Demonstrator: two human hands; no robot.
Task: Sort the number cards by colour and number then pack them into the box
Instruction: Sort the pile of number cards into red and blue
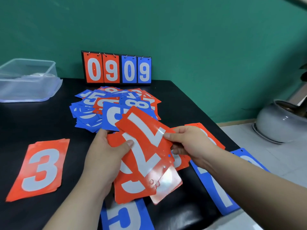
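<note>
My left hand (106, 151) grips a fanned bunch of red number cards (137, 176) over the table's front middle, thumb on top. My right hand (187, 143) pinches the top red 7 card (142, 130) at its right edge. A mixed heap of blue and red cards (114, 107) lies behind my hands. A red 3 stack (41, 168) rests at the front left. A blue 7 card (217, 188) lies at the right under my forearm, a red stack (209, 135) behind my right hand, a blue card (126, 216) at the front edge. The clear plastic box (28, 68) stands at the back left.
A flip scoreboard (116, 68) showing 09 in red and 09 in blue stands at the back of the black table (41, 117) against the green wall. The box sits on its clear lid (25, 95). A grey ceramic pot (280, 123) stands on the floor to the right.
</note>
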